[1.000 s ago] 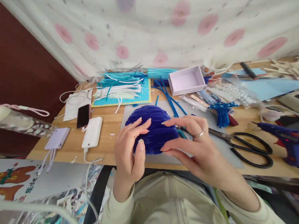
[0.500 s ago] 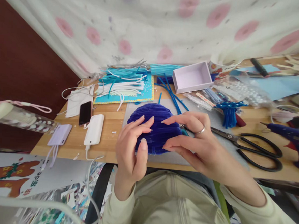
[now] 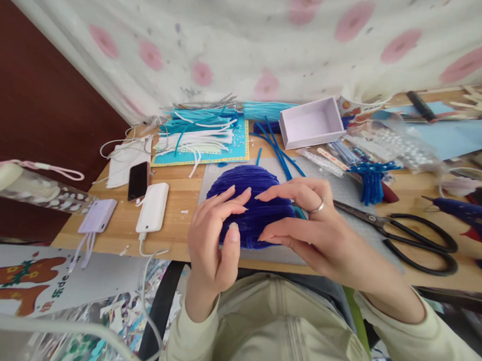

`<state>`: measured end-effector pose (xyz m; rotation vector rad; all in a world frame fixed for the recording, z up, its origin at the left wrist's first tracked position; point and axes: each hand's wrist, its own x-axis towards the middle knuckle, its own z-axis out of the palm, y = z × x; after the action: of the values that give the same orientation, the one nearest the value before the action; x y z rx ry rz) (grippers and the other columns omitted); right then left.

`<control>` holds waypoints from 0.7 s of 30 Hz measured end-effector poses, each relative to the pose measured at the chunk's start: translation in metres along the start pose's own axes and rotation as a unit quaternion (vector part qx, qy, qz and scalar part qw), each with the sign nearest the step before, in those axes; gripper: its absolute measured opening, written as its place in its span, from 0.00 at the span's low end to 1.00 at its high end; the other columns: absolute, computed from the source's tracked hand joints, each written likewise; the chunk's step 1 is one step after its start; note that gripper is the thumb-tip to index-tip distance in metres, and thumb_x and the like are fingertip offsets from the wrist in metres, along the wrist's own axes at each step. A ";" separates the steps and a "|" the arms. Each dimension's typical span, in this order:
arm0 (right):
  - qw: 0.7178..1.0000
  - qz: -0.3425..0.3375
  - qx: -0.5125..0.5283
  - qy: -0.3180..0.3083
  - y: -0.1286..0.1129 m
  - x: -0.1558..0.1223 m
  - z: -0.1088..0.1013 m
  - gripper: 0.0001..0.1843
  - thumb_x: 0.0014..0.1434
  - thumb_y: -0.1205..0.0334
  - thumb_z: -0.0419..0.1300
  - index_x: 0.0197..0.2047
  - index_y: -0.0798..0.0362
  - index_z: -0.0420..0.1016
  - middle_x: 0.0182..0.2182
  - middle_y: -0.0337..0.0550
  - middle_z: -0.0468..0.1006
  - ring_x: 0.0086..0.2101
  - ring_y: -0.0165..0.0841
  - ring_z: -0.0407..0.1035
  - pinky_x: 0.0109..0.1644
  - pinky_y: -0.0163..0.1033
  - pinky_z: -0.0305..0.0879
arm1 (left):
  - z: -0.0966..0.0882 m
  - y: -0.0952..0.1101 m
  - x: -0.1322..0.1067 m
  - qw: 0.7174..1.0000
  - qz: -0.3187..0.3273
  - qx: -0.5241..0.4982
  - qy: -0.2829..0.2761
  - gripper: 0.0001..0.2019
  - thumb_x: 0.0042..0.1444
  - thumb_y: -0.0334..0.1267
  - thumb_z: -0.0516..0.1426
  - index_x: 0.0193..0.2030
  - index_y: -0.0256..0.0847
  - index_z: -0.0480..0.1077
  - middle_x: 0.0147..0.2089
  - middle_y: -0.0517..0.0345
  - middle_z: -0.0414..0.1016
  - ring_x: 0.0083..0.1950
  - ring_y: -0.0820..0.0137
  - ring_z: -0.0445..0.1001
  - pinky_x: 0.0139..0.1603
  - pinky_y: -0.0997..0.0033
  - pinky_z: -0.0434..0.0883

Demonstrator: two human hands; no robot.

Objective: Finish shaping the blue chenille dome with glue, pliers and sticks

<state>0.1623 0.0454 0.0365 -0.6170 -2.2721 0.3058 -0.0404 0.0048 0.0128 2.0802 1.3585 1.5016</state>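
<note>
A round dark-blue disc (image 3: 249, 176), its surface ridged with rows of fuzzy strands like pipe cleaners, lies on a pale grey mat (image 3: 221, 171) in front of me. Across its left part rests my left hand (image 3: 215, 239), fingers curved and apart, fingertips on the ridges and thumb near the front edge. From the right comes my right hand (image 3: 312, 223), wearing a ring. Its index finger and thumb are spread, with their tips at the disc's surface. Behind the right fingers, a small teal item (image 3: 300, 212) is partly hidden.
Black-handled scissors (image 3: 385, 225) and a blue glue gun (image 3: 467, 216) lie at right. Behind are loose blue pipe cleaners (image 3: 281, 153), white pipe cleaners (image 3: 202, 140), a lilac box (image 3: 312, 125) and a blue bundle (image 3: 371, 183). A phone (image 3: 138, 181) and white power bank (image 3: 152, 208) sit left.
Both hands keep nearly the same pose on the disc. The right fingertips have shifted very slightly left; the view has also moved a little.
</note>
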 end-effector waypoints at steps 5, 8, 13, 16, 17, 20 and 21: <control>1.000 -0.006 0.010 0.000 0.002 0.000 0.002 0.11 0.67 0.70 0.58 0.40 0.47 0.81 0.55 0.47 0.71 0.55 0.42 0.62 0.61 0.53 0.64 | 0.000 0.000 0.000 1.000 -0.005 -0.012 0.001 0.11 0.70 0.38 0.48 0.51 0.44 0.70 0.58 0.50 0.81 0.67 0.58 0.71 0.66 0.45 0.67; 1.000 -0.008 0.011 0.003 0.003 0.001 0.002 0.10 0.67 0.69 0.58 0.41 0.48 0.80 0.55 0.48 0.71 0.55 0.43 0.62 0.62 0.54 0.64 | 0.000 -0.001 0.000 1.000 -0.003 -0.007 -0.001 0.11 0.70 0.38 0.48 0.51 0.44 0.70 0.58 0.49 0.81 0.67 0.57 0.71 0.65 0.45 0.68; 1.000 -0.012 -0.005 -0.005 0.001 0.003 0.001 0.12 0.68 0.70 0.57 0.43 0.46 0.80 0.56 0.47 0.72 0.56 0.42 0.63 0.60 0.54 0.67 | 0.000 -0.001 0.000 1.000 -0.001 0.006 0.001 0.11 0.70 0.39 0.48 0.50 0.45 0.70 0.57 0.49 0.81 0.66 0.56 0.72 0.64 0.46 0.69; 1.000 -0.015 -0.001 -0.007 0.000 0.004 0.001 0.11 0.69 0.69 0.57 0.43 0.47 0.80 0.55 0.47 0.72 0.57 0.42 0.63 0.61 0.55 0.66 | 0.001 -0.001 -0.001 1.000 -0.003 -0.007 0.009 0.11 0.70 0.39 0.48 0.50 0.45 0.70 0.57 0.51 0.81 0.66 0.57 0.73 0.64 0.48 0.69; 1.000 -0.015 0.002 -0.008 0.000 0.004 0.001 0.11 0.69 0.69 0.57 0.42 0.47 0.80 0.55 0.47 0.72 0.57 0.42 0.63 0.62 0.55 0.66 | 0.002 -0.001 -0.001 1.000 -0.004 -0.011 0.011 0.11 0.70 0.39 0.48 0.50 0.46 0.71 0.57 0.51 0.81 0.66 0.57 0.72 0.64 0.48 0.69; 1.000 -0.017 0.010 -0.010 0.001 0.005 0.002 0.11 0.69 0.69 0.57 0.42 0.47 0.79 0.55 0.47 0.72 0.57 0.42 0.63 0.62 0.55 0.65 | 0.002 -0.001 -0.001 1.000 -0.007 -0.023 0.014 0.11 0.70 0.39 0.48 0.50 0.46 0.71 0.56 0.52 0.81 0.65 0.57 0.73 0.65 0.48 0.68; 1.000 -0.019 0.013 -0.011 0.001 0.005 0.002 0.11 0.69 0.70 0.57 0.42 0.48 0.79 0.55 0.47 0.72 0.57 0.42 0.63 0.62 0.54 0.65 | 0.002 -0.002 -0.001 1.000 -0.008 -0.026 0.014 0.11 0.71 0.39 0.48 0.50 0.46 0.71 0.57 0.52 0.81 0.65 0.57 0.73 0.65 0.48 0.68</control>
<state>0.1579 0.0490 0.0379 -0.5590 -2.2947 0.3238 -0.0394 0.0053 0.0101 2.0198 1.3279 1.5493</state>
